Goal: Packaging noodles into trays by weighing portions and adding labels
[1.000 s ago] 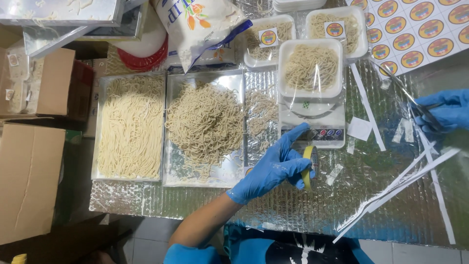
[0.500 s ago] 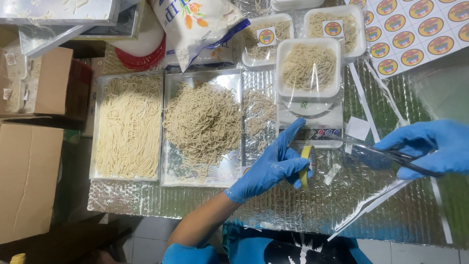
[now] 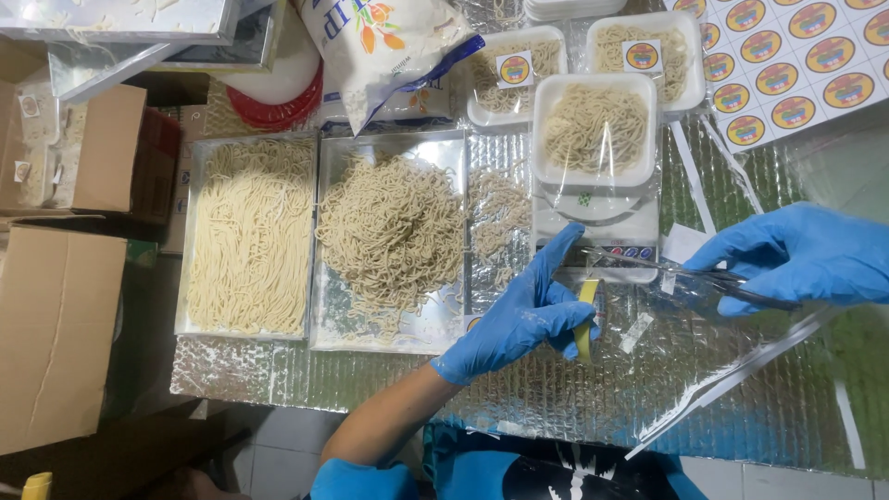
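Left hand [image 3: 523, 319] grasps a yellow tape roll [image 3: 585, 319]; right hand [image 3: 801, 255] clenches scissors [image 3: 685, 273] beside the scale [image 3: 597, 227].

A table [image 3: 574, 398] covered in quilted silver foil carries everything here. Two flat metal trays sit side by side on it: the left tray [image 3: 190, 231] holds pale straight noodles, the right tray [image 3: 444, 148] a tangled heap of darker ones. A loose clump of noodles [image 3: 500, 213] lies on the bare foil just beside the right tray. A small white scale [image 3: 602, 218] stands next to that clump. Behind are two lidded white noodle tubs [image 3: 519, 69], a printed flour bag [image 3: 389, 46] and a sheet of round stickers [image 3: 796, 65]. Long clear strips [image 3: 732, 380] and paper scraps [image 3: 637, 331] lie scattered at the right.
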